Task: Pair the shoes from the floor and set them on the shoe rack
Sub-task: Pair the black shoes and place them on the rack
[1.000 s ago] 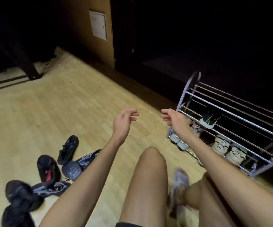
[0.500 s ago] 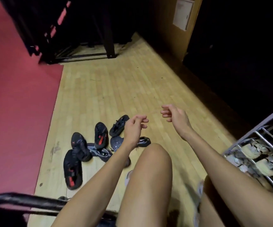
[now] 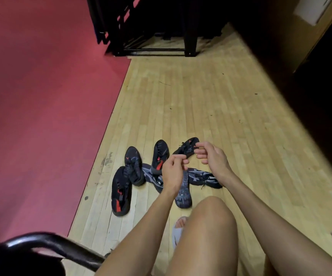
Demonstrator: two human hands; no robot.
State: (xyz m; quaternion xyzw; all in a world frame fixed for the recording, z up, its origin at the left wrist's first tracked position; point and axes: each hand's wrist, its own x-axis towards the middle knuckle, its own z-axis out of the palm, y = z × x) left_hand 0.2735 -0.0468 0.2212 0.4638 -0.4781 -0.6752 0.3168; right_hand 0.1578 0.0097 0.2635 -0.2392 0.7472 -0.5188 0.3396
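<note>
A red mat [image 3: 41, 116] covers the left of the wooden floor [image 3: 201, 108], and a black curved bar [image 3: 61, 246] crosses the lower-left corner. On the wood lies a loose pile of six dark shoes [image 3: 133, 172], some with red marks, some overlapping; no brand can be read. Above the pile, the left hand [image 3: 173, 170] hangs loosely curled, holding nothing. Just beside it the right hand [image 3: 213, 156] is half open, fingers bent, also empty, touching no shoe. A bare knee [image 3: 211, 226] rises below, with a pale sandal [image 3: 178, 228] beside it
</note>
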